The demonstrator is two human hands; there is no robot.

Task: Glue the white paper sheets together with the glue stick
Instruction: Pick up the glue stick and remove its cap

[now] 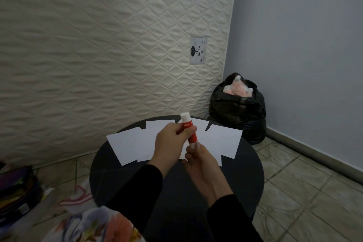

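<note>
Several white paper sheets [129, 145] lie fanned out across the far half of a round black table [245, 173]. Above them I hold a red glue stick [190, 137] with a white cap pointing up and away. My left hand [169, 141] grips the stick's upper body. My right hand [198, 160] pinches the white lower end between fingertips and thumb. The stick hangs above the middle sheets and hides part of them.
A quilted mattress [110, 49] leans against the wall behind the table. A black bag [237, 108] with pink stuffing stands on the tiled floor at the back right. Coloured cloth and bags [17, 192] lie at the left.
</note>
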